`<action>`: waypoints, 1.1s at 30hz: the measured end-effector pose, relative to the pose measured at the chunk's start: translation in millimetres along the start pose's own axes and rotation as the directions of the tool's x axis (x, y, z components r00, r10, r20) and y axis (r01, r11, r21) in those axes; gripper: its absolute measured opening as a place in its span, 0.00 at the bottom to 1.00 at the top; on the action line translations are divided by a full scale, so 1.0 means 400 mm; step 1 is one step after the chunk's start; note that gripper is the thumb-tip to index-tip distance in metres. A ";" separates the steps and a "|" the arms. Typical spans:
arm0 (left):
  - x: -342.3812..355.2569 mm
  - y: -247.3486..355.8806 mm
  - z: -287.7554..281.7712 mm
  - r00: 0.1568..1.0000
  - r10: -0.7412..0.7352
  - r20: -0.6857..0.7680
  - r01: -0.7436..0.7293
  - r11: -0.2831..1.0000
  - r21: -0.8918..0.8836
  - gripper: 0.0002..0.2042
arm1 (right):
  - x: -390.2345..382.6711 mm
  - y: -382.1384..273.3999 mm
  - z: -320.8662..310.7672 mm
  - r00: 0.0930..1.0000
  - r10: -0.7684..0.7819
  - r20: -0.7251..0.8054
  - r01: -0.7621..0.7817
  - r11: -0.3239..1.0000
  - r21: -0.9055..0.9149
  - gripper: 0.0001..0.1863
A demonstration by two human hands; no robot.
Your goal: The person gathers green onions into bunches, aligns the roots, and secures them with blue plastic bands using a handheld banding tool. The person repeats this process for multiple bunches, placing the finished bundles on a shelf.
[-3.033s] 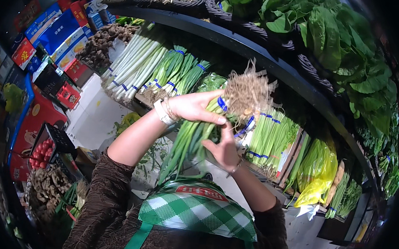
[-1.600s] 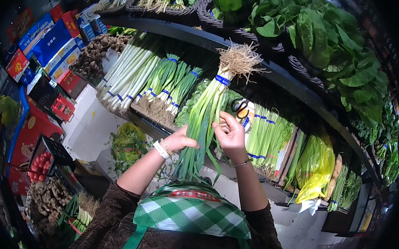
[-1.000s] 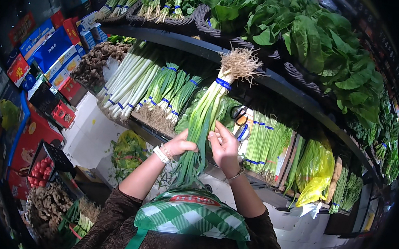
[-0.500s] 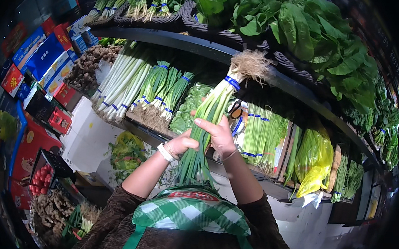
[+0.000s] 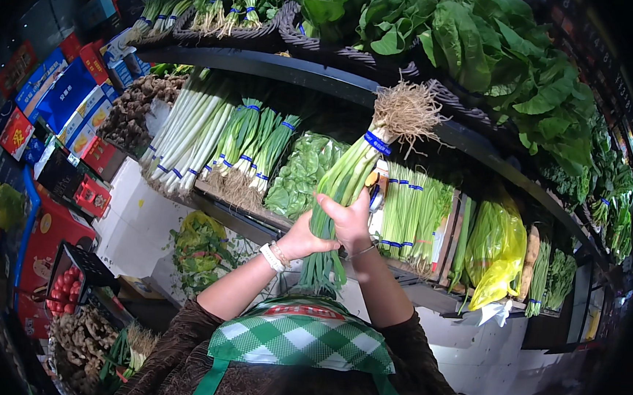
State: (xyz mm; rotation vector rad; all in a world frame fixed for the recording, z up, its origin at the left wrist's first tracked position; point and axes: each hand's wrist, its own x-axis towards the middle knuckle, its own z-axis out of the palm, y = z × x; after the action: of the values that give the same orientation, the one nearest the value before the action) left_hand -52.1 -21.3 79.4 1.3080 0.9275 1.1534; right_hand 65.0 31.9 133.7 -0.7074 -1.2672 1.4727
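The left hand (image 5: 302,239) has its grip closed round the onions (image 5: 344,171) by the leaves (image 5: 318,271), the right hand (image 5: 352,223) wrapped round just above, far fingers probably curled behind. They slant up from the apron (image 5: 295,339) towards the shelf (image 5: 267,64), roots (image 5: 409,114) uppermost, blue band (image 5: 377,143) just below.

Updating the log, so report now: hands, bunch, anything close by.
Left hand and right hand gripping scallion bunch by its greens. Blue band around it, roots at far end. Dark shelf edge beyond; contact unclear.
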 end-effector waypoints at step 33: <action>-0.031 -0.014 -0.093 0.991 0.082 -0.110 -0.035 0.926 0.376 0.08 | -0.102 0.196 -0.401 0.834 -0.051 0.550 0.548 -0.038 -0.835 0.27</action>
State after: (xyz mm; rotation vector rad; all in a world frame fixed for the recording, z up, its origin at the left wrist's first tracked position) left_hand -90.2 -24.4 69.5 1.5913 1.2528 1.1489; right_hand 196.7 54.9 8.5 -0.8977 -2.6250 -0.0342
